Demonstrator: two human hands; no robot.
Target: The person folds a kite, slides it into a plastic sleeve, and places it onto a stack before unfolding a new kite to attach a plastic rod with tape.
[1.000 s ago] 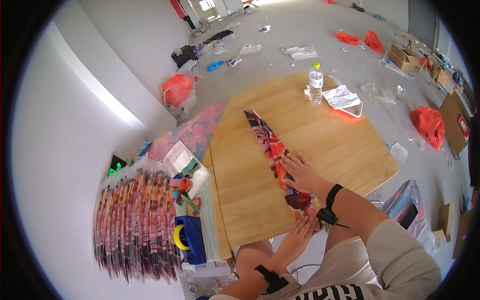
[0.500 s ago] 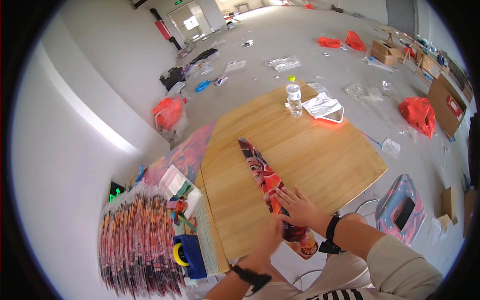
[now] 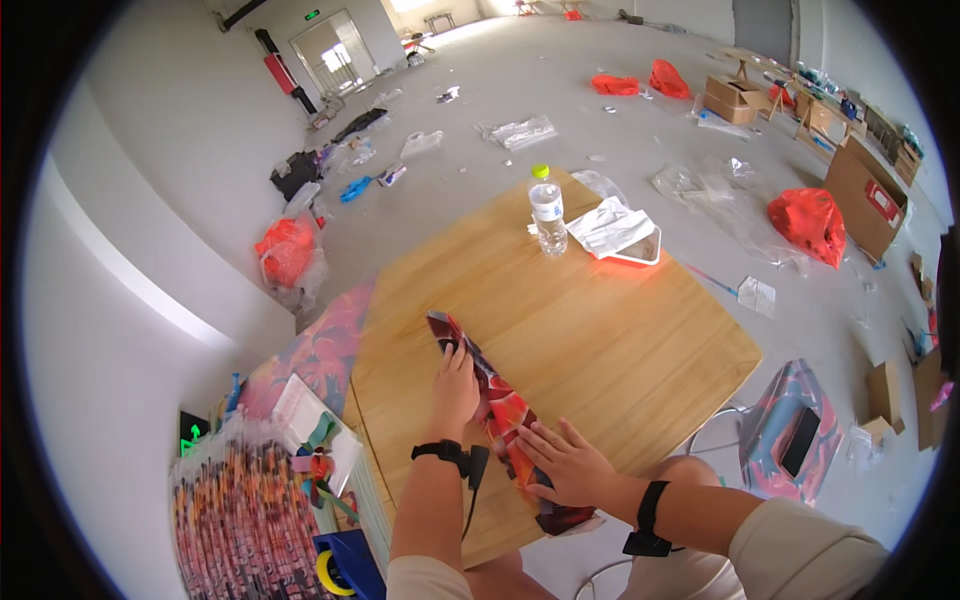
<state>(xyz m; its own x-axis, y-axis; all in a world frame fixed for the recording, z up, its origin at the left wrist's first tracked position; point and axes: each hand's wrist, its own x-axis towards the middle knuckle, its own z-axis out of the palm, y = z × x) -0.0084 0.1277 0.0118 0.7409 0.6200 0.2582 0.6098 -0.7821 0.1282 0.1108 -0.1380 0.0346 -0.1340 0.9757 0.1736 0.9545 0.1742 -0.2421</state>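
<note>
A long, narrow folded printed sheet [image 3: 508, 409] in red, orange and dark colours lies slantwise across the wooden table [image 3: 620, 350], its near end reaching over the front edge. Near its far end, my left hand [image 3: 457, 388] is closed on the strip's left side, fingers bent over it and thumb hidden. My right hand [image 3: 568, 465] lies flat across the strip's nearer half, fingers spread. Dark bands circle both wrists.
A water bottle [image 3: 549, 212] and a white-rimmed tray [image 3: 640, 250] with white wrapping stand at the far side. Left are a stack of printed pieces in clear sleeves [image 3: 245, 510], a blue tape dispenser [image 3: 350, 565] and ribbons [image 3: 322, 466]. A patterned stool [image 3: 792, 430] stands right.
My left hand has moved away from me along the strip, from its near part to near its far end. My right hand stays flat on it. The view has shifted.
</note>
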